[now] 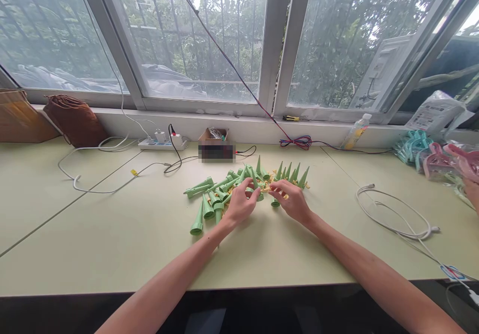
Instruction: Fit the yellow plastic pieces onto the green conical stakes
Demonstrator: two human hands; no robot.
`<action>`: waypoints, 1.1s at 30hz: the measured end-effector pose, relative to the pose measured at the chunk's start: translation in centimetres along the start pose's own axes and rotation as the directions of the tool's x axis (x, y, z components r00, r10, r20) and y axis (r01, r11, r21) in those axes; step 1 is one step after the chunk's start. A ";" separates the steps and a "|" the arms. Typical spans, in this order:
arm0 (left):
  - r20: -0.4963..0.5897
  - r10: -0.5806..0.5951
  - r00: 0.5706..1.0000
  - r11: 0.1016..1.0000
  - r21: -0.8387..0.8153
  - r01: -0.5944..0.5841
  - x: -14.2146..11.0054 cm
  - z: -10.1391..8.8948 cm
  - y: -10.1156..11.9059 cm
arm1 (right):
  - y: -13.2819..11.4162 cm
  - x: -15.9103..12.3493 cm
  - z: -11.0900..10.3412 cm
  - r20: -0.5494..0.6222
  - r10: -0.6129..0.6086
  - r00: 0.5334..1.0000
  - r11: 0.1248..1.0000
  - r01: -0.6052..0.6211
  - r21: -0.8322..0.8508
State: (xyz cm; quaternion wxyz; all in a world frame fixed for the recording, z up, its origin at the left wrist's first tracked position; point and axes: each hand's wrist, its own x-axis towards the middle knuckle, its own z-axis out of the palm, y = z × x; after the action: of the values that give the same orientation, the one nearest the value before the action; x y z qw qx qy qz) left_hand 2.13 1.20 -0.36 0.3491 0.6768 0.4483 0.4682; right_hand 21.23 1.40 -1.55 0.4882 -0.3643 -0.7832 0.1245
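My left hand (241,204) is closed around a green plastic cone-shaped spike (254,178), its tip pointing up. Fingers of my right hand (294,203) pinch a small yellow plastic piece (265,190) close against the green spike; whether the two are joined is too small to tell. To the left of my hands lies a loose pile of similar green spikes (208,209), with yellow bits among them. Several more green spikes (295,172) stand upright behind my right hand, with yellow pieces around their bases. One green spike (275,202) is partly hidden under my right hand.
Behind the pile sits a small cardboard box (204,137) beside a blurred dark object. A power strip (162,143) and white cables lie left. A coiled cable (392,214), a bottle (357,132) and bagged pink and teal items (436,159) are right, near another person's hand (472,191).
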 end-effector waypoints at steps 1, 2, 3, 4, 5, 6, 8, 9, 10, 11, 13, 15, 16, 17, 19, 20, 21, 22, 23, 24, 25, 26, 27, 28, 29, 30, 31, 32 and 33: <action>0.003 0.001 1.000 1.000 0.000 -0.001 0.0 0.0 0.0 | 0.0 0.0 0.0 0.006 -0.001 1.000 1.000 0.001 0.003; 0.006 0.003 1.000 1.000 0.000 -0.003 -0.1 0.0 0.1 | 0.1 0.0 0.0 0.014 -0.003 1.000 1.000 0.003 0.006; 0.007 0.006 1.000 1.000 -0.001 -0.006 -0.1 0.0 0.1 | 0.1 0.0 0.0 0.023 -0.005 1.000 1.000 0.004 0.007; 0.011 0.008 1.000 1.000 -0.002 -0.008 -0.1 0.1 0.1 | 0.1 0.0 0.0 0.031 -0.006 0.999 1.000 0.005 0.007; 0.014 0.010 1.000 1.000 -0.004 -0.010 -0.1 0.1 0.1 | 0.1 0.0 0.0 0.038 -0.006 0.999 1.000 0.006 0.007; 0.018 0.011 1.000 1.000 -0.005 -0.011 -0.1 0.1 0.1 | 0.1 0.0 0.0 0.044 -0.008 0.999 1.000 0.007 0.007; 0.025 0.015 1.000 1.000 -0.005 -0.015 -0.1 0.1 0.1 | 0.1 0.0 0.0 0.050 -0.010 0.999 1.000 0.010 0.006; 0.027 0.018 0.999 1.000 -0.006 -0.018 -0.2 0.1 0.0 | 0.1 0.0 0.0 0.054 -0.013 0.998 1.000 0.012 0.003; 0.028 0.022 0.999 1.000 -0.008 -0.022 -0.2 0.1 0.0 | 0.1 0.0 0.0 0.060 -0.015 0.998 1.000 0.015 -0.001; 0.031 0.027 0.999 1.000 -0.010 -0.027 -0.2 0.1 0.0 | 0.1 0.0 0.0 0.066 -0.018 0.998 1.000 0.018 -0.005; 0.038 0.034 0.999 0.999 -0.011 -0.034 -0.2 0.1 -0.1 | 0.1 0.1 0.0 0.073 -0.020 0.997 1.000 0.021 -0.012; 0.041 0.039 0.998 0.999 -0.004 -0.039 -0.2 0.1 -0.1 | 0.1 0.1 0.1 0.076 -0.022 0.997 1.000 0.023 -0.016; 0.041 0.042 0.998 0.999 0.000 -0.042 -0.2 0.1 -0.1 | 0.1 0.1 0.1 0.077 -0.021 0.997 1.000 0.023 -0.018; 0.038 0.045 0.998 0.999 0.004 -0.045 -0.2 0.1 -0.1 | 0.1 0.1 0.1 0.078 -0.021 0.997 1.000 0.022 -0.020; 0.034 0.051 0.998 0.999 0.012 -0.051 -0.2 0.2 -0.1 | 0.0 0.1 0.0 0.079 -0.020 0.997 0.999 0.022 -0.024; 0.034 0.052 0.998 0.999 0.016 -0.052 -0.2 0.2 -0.1 | 0.0 0.1 0.0 0.079 -0.020 0.997 0.999 0.023 -0.027; 0.036 0.051 0.998 0.998 0.020 -0.052 -0.2 0.2 -0.1 | 0.1 0.1 0.0 0.079 -0.021 0.997 0.999 0.023 -0.030; 0.037 0.050 0.998 0.998 0.024 -0.051 -0.3 0.2 0.0 | 0.1 0.1 0.0 0.079 -0.022 0.997 0.999 0.025 -0.033; 0.039 0.051 0.998 0.998 0.029 -0.052 -0.3 0.2 0.0 | 0.1 0.1 0.0 0.080 -0.022 0.997 0.999 0.025 -0.036; 0.040 0.052 0.998 0.998 0.033 -0.054 -0.3 0.2 0.0 | 0.1 0.1 0.0 0.080 -0.022 0.997 0.999 0.026 -0.039; 0.039 0.055 0.998 0.998 0.038 -0.056 -0.3 0.2 0.0 | 0.1 0.1 0.1 0.081 -0.022 0.996 0.999 0.026 -0.042; 0.038 0.057 0.998 0.997 0.042 -0.059 -0.3 0.2 0.0 | 0.1 0.1 0.1 0.081 -0.023 0.996 0.999 0.027 -0.044; 0.038 0.061 0.997 0.997 0.045 -0.063 -0.3 0.2 0.0 | 0.1 0.1 0.1 0.081 -0.025 0.996 0.999 0.029 -0.046; 0.039 0.064 0.997 0.997 0.048 -0.066 -0.3 0.2 0.1 | 0.1 0.1 0.1 0.081 -0.027 0.996 0.998 0.031 -0.048; 0.041 0.068 0.997 0.996 0.050 -0.070 -0.3 0.1 0.1 | 0.1 0.1 0.1 0.082 -0.027 0.996 0.998 0.031 -0.051; 0.044 0.072 0.996 0.996 0.051 -0.074 -0.3 0.1 0.1 | 0.1 0.1 0.1 0.083 -0.027 0.996 0.998 0.031 -0.053; 0.047 0.075 0.996 0.996 0.053 -0.078 -0.4 0.1 0.1 | 0.1 0.1 0.1 0.084 -0.025 0.996 0.998 0.030 -0.056; 0.049 0.078 0.996 0.995 0.054 -0.081 -0.4 0.2 0.1 | 0.1 0.1 0.1 0.086 -0.023 0.996 0.998 0.028 -0.061; 0.050 0.080 0.996 0.995 0.055 -0.082 -0.4 0.2 0.1 | 0.1 0.1 0.1 0.088 -0.019 0.996 0.998 0.025 -0.065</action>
State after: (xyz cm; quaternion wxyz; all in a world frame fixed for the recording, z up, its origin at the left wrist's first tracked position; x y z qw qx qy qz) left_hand 2.24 0.82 -0.44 0.3208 0.7152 0.4252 0.4526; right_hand 21.16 1.53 -1.59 0.4426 -0.3660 -0.8114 0.1087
